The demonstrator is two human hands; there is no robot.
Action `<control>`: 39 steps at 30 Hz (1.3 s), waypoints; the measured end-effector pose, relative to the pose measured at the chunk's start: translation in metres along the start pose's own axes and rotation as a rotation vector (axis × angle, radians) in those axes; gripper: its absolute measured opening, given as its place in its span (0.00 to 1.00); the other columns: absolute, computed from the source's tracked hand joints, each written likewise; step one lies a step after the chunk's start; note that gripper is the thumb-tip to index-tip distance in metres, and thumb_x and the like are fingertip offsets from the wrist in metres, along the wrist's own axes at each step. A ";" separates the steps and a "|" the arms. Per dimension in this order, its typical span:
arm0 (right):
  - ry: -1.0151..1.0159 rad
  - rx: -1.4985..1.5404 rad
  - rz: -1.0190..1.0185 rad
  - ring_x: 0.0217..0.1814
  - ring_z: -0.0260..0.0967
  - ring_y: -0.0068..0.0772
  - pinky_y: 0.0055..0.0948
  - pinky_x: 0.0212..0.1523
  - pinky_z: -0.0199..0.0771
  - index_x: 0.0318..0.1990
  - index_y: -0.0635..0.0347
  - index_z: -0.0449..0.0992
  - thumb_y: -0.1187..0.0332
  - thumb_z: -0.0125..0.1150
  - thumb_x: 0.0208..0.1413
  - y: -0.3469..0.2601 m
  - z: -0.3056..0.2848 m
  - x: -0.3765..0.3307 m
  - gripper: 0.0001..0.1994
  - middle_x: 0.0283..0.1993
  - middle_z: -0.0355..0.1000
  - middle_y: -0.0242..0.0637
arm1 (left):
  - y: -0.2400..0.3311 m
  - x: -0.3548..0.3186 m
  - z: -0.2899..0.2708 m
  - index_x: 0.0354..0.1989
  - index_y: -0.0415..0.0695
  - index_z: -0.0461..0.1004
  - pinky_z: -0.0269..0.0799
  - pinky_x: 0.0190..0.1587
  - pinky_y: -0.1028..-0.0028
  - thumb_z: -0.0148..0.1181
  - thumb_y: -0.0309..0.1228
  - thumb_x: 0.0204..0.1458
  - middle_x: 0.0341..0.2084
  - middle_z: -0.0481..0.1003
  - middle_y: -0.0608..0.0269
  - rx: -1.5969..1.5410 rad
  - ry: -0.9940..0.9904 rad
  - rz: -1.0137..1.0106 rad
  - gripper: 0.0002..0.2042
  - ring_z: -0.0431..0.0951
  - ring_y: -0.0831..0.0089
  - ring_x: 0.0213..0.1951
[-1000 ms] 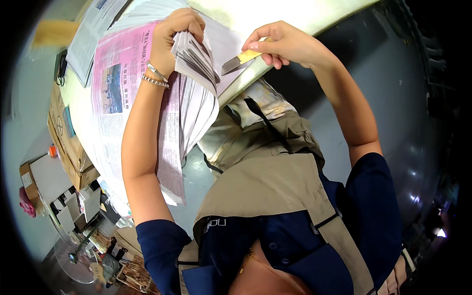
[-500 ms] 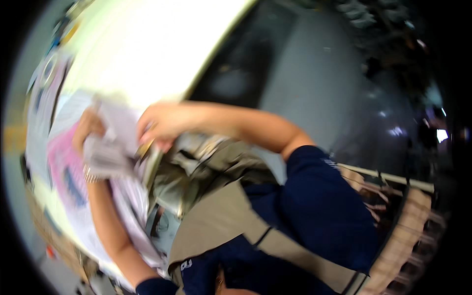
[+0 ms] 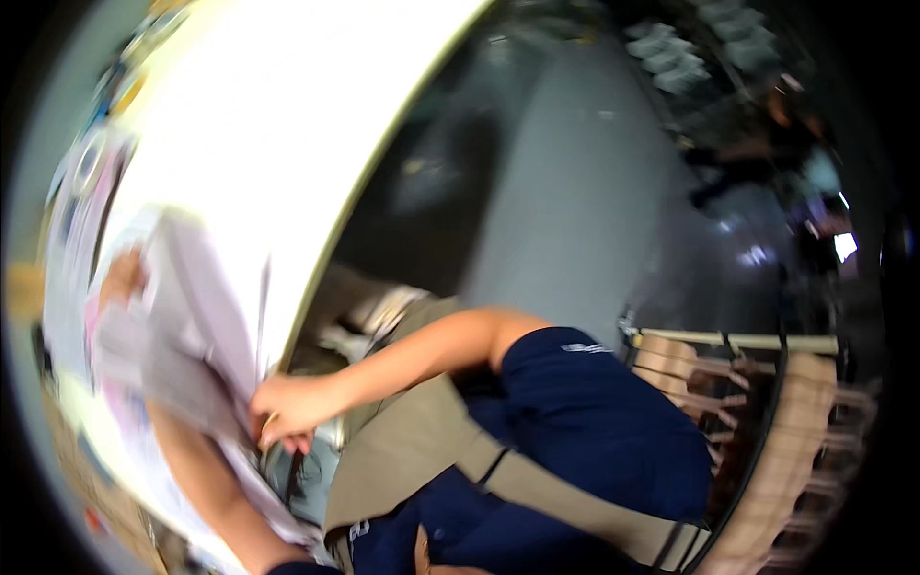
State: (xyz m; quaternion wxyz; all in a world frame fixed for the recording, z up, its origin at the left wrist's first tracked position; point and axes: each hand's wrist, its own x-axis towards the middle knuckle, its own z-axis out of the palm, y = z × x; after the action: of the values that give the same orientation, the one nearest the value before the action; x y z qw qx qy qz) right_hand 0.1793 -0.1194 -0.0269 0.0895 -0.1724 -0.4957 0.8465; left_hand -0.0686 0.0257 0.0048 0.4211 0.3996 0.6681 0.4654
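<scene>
My left hand (image 3: 123,278) is at the left of the table, its fingers closed on a pale lilac-white cloth (image 3: 182,287). The cloth drapes over my left wrist and forearm and spreads right of them; it is blurred. My right hand (image 3: 297,407) is nearer my body, at the table's edge beside the cloth, with fingers curled together. A small gold-coloured curve (image 3: 269,422) shows at its fingers. Whether that is a ring or part of a held tool, I cannot tell.
The bright white table (image 3: 259,125) runs away from me. Stacked pale pieces with a round roll (image 3: 91,163) lie at its far left. A grey floor (image 3: 565,201) is on the right, with a slatted wooden chair-like frame (image 3: 767,460) near me.
My right hand has come down toward my body, to the table's edge. My left hand has shifted left and slightly nearer with the cloth, which now hangs over more of the forearm.
</scene>
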 end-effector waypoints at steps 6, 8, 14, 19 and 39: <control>-0.012 -0.138 0.134 0.17 0.72 0.28 0.27 0.21 0.72 0.40 0.68 0.74 0.71 0.52 0.55 0.025 0.081 0.028 0.10 0.20 0.72 0.39 | 0.000 0.001 0.026 0.24 0.49 0.68 0.53 0.60 0.63 0.57 0.32 0.50 0.32 0.71 0.56 -0.792 -0.745 0.854 0.06 0.69 0.65 0.42; -0.201 -0.180 0.210 0.17 0.71 0.28 0.27 0.22 0.71 0.39 0.68 0.74 0.73 0.51 0.54 0.043 0.098 0.043 0.08 0.20 0.72 0.38 | 0.001 0.007 0.027 0.28 0.51 0.69 0.50 0.63 0.65 0.60 0.37 0.50 0.30 0.68 0.65 -0.771 -0.793 0.949 0.07 0.66 0.69 0.43; -0.289 -0.601 -0.129 0.19 0.73 0.31 0.30 0.22 0.69 0.36 0.64 0.75 0.74 0.55 0.51 0.058 0.065 0.006 0.06 0.19 0.73 0.37 | 0.014 -0.009 0.042 0.29 0.47 0.70 0.64 0.50 0.73 0.64 0.43 0.46 0.26 0.68 0.64 -0.633 -0.716 0.914 0.14 0.70 0.70 0.36; 0.195 -0.231 0.169 0.18 0.67 0.14 0.15 0.18 0.67 0.44 0.61 0.76 0.70 0.53 0.59 -0.054 -0.052 -0.100 0.09 0.22 0.73 0.32 | 0.050 -0.074 0.069 0.18 0.46 0.74 0.62 0.41 0.71 0.59 0.23 0.32 0.24 0.69 0.72 0.543 -0.492 1.124 0.04 0.70 0.71 0.30; 1.033 -0.319 -0.262 0.16 0.59 0.11 0.14 0.17 0.58 0.45 0.60 0.77 0.71 0.54 0.58 -0.071 -0.092 -0.108 0.09 0.19 0.70 0.29 | 0.045 -0.074 0.090 0.17 0.47 0.68 0.61 0.49 0.65 0.53 0.20 0.28 0.20 0.71 0.69 0.596 -0.484 1.044 0.06 0.73 0.67 0.29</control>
State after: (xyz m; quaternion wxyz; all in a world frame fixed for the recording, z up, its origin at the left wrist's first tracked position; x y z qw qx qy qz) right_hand 0.3128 -0.0448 0.0156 0.3982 -0.5135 -0.5265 0.5483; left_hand 0.0460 -0.0056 0.0432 0.1494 0.8652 0.3726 0.3004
